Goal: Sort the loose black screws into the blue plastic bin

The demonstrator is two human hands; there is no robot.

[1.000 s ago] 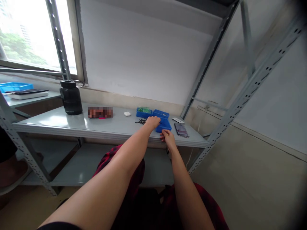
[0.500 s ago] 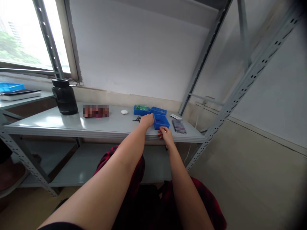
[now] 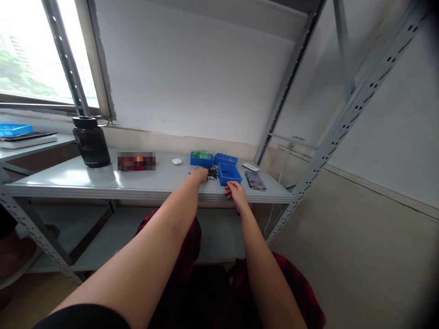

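Note:
My left hand (image 3: 200, 174) is low over a loose pile of small black pieces, probably screws (image 3: 212, 172), on the table. Its fingers look curled in among them, and whatever they hold is hidden. At the front edge of the table, my right hand (image 3: 235, 189) has its thumb and fingers closed at the near wall of an open blue bin (image 3: 230, 176). That bin sits just right of the black pieces. Behind it stand a blue bin with green contents (image 3: 201, 158) and another blue bin (image 3: 225, 158).
A phone-like object (image 3: 255, 181) and a white strip (image 3: 250, 167) lie to the right. Leftward are a small white case (image 3: 177, 161), a blurred-out reddish item (image 3: 136, 161) and a black bottle (image 3: 92, 144). A metal shelf post (image 3: 343, 123) rises at the right.
My left hand has moved left, away from the bin's left wall, to the black pieces, and more of them now show beside the bin. My right hand has stayed at the bin.

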